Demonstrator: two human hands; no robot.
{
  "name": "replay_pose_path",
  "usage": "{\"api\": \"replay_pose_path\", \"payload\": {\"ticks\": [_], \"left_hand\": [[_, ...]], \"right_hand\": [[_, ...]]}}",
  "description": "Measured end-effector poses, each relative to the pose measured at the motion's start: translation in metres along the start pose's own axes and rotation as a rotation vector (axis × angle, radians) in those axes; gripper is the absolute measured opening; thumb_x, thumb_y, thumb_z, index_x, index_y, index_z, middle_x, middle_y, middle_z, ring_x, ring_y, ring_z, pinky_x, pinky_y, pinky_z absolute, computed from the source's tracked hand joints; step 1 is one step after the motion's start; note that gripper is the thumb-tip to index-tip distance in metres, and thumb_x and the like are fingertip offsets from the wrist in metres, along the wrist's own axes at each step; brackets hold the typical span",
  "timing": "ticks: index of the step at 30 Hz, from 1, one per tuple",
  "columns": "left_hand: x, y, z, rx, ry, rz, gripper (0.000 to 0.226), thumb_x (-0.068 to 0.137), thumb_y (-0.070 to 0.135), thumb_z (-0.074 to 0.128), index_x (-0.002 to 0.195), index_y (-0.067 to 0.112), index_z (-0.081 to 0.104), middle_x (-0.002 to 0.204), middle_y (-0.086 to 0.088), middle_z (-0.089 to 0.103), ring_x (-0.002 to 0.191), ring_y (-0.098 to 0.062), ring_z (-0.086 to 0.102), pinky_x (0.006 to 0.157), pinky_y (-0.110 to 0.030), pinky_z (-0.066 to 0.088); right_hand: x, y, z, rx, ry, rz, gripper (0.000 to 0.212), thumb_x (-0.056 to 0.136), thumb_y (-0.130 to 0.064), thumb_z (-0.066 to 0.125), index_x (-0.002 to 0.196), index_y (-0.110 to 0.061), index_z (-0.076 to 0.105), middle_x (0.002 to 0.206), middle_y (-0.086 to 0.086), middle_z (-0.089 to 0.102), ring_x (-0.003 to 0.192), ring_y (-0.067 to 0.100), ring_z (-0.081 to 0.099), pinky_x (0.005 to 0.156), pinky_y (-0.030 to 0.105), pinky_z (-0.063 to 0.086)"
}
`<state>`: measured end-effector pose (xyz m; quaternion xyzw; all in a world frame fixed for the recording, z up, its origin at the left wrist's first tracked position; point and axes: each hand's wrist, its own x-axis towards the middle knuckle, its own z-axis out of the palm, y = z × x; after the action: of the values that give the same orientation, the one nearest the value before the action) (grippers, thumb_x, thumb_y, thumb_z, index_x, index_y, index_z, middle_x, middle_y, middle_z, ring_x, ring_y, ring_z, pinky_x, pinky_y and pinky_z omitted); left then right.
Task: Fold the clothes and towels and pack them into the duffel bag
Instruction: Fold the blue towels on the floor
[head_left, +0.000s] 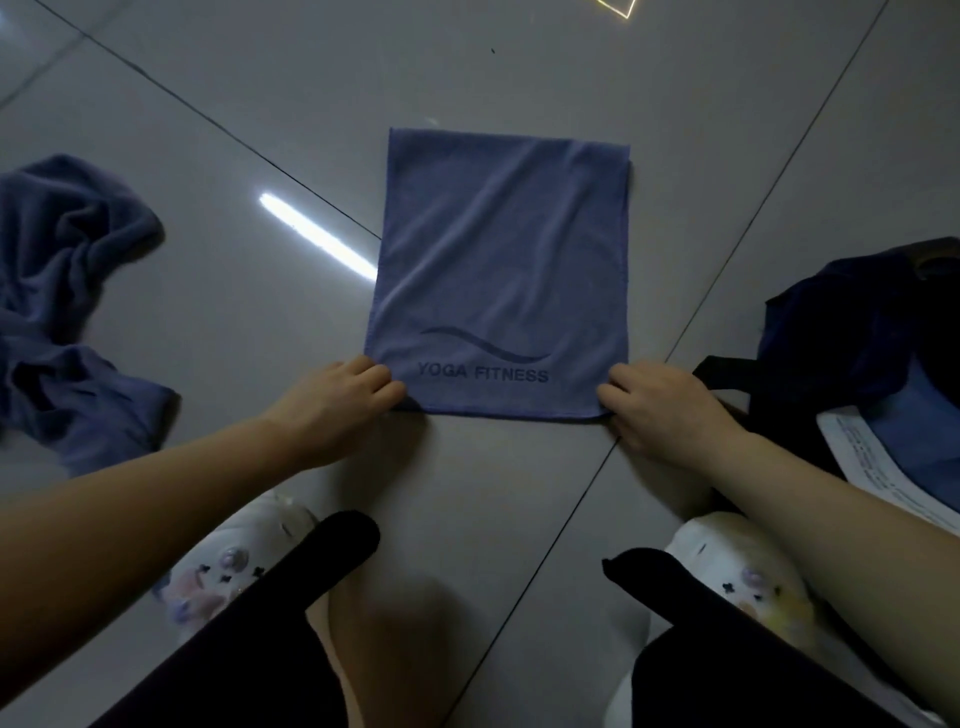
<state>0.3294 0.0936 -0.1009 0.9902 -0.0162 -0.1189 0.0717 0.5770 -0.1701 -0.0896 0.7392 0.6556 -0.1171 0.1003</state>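
Flat on the floor (208, 322): folded towel (501, 270), near corners pinched by left hand (337, 400) and right hand (660, 402); bag (852, 332) beside right.

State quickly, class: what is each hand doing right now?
Left hand: pinching the blue towel's near left corner.
Right hand: pinching its near right corner.

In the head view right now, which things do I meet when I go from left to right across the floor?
Crumpled blue cloth → left hand → flat blue towel → right hand → dark duffel bag.
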Motion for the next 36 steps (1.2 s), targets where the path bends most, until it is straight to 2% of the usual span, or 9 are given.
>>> {"api": "replay_pose_path", "payload": {"ticks": [7, 13, 16, 18, 21, 25, 28, 32, 36], "left_hand": [[0.006, 0.007, -0.003, 0.068, 0.021, 0.037, 0.032, 0.052, 0.005, 0.080, 0.078, 0.011, 0.062, 0.069, -0.009, 0.059, 0.057, -0.031, 0.060, 0.040, -0.028, 0.044], [0.010, 0.009, 0.000, 0.180, 0.029, 0.123, 0.031, 0.053, 0.004, 0.063, 0.084, 0.009, 0.064, 0.072, -0.010, 0.060, 0.051, -0.030, 0.055, 0.040, -0.027, 0.038], [0.011, 0.008, 0.000, 0.190, 0.092, 0.166, 0.025, 0.060, 0.005, 0.059, 0.084, 0.008, 0.064, 0.075, -0.012, 0.059, 0.050, -0.030, 0.053, 0.041, -0.027, 0.036], [0.011, 0.006, -0.001, 0.176, 0.104, 0.169, 0.021, 0.066, 0.007, 0.059, 0.086, 0.010, 0.063, 0.075, -0.012, 0.060, 0.053, -0.030, 0.055, 0.041, -0.028, 0.039], [0.014, 0.004, -0.005, 0.023, 0.107, 0.002, 0.021, 0.065, 0.004, 0.060, 0.085, 0.009, 0.057, 0.077, -0.014, 0.060, 0.063, -0.034, 0.058, 0.043, -0.032, 0.045], [0.022, -0.001, -0.017, -0.528, 0.187, -0.526, 0.023, 0.077, -0.010, 0.056, 0.089, 0.010, 0.055, 0.095, -0.015, 0.059, 0.081, -0.036, 0.057, 0.069, -0.040, 0.046], [0.026, -0.009, -0.024, -0.719, 0.133, -0.649, 0.025, 0.082, -0.002, 0.062, 0.091, 0.020, 0.053, 0.093, -0.004, 0.061, 0.079, -0.026, 0.061, 0.077, -0.039, 0.051], [0.027, -0.014, -0.028, -0.896, 0.078, -0.755, 0.031, 0.076, 0.016, 0.080, 0.085, 0.025, 0.052, 0.085, 0.000, 0.061, 0.076, -0.018, 0.060, 0.072, -0.033, 0.048], [0.029, -0.015, -0.027, -1.066, 0.181, -0.873, 0.027, 0.078, 0.013, 0.077, 0.079, 0.023, 0.051, 0.081, -0.008, 0.064, 0.078, -0.028, 0.065, 0.073, -0.041, 0.057]], "right_hand": [[-0.004, 0.008, 0.001, 0.021, -0.007, 0.055, 0.033, 0.045, -0.002, 0.084, 0.060, -0.009, 0.055, 0.058, 0.009, 0.050, 0.041, 0.027, 0.049, 0.039, 0.022, 0.025], [-0.005, 0.002, 0.013, -0.078, 0.145, -0.077, 0.012, 0.058, -0.003, 0.052, 0.050, -0.011, 0.049, 0.049, 0.007, 0.045, 0.037, 0.024, 0.045, 0.039, 0.023, 0.026], [0.006, 0.000, 0.008, -0.084, 0.056, -0.106, 0.022, 0.049, 0.003, 0.068, 0.049, -0.011, 0.051, 0.049, 0.007, 0.047, 0.038, 0.024, 0.047, 0.038, 0.023, 0.028], [0.011, 0.001, 0.000, -0.035, -0.081, -0.027, 0.020, 0.062, -0.002, 0.075, 0.065, -0.011, 0.057, 0.067, 0.009, 0.057, 0.054, 0.027, 0.057, 0.043, 0.028, 0.034], [0.009, 0.010, -0.018, 0.380, -0.205, 0.386, 0.006, 0.091, -0.016, 0.051, 0.086, -0.015, 0.048, 0.092, 0.010, 0.062, 0.077, 0.027, 0.057, 0.060, 0.033, 0.040], [0.006, 0.023, -0.023, 1.199, -0.104, 0.786, 0.012, 0.098, -0.007, 0.047, 0.088, -0.013, 0.051, 0.073, 0.016, 0.067, 0.056, 0.019, 0.066, 0.066, 0.040, 0.057], [0.009, 0.027, -0.018, 1.241, -0.045, 0.831, 0.007, 0.097, -0.005, 0.049, 0.094, -0.008, 0.054, 0.061, 0.011, 0.064, 0.050, 0.018, 0.063, 0.059, 0.036, 0.058], [0.014, 0.029, -0.018, 1.325, -0.043, 0.820, 0.015, 0.098, -0.004, 0.047, 0.093, -0.015, 0.055, 0.043, 0.000, 0.058, 0.036, 0.007, 0.054, 0.040, 0.019, 0.047], [0.017, 0.027, -0.019, 1.338, -0.045, 0.797, 0.007, 0.097, -0.012, 0.052, 0.101, -0.012, 0.058, 0.054, 0.004, 0.057, 0.038, 0.007, 0.049, 0.037, 0.017, 0.039]]}}
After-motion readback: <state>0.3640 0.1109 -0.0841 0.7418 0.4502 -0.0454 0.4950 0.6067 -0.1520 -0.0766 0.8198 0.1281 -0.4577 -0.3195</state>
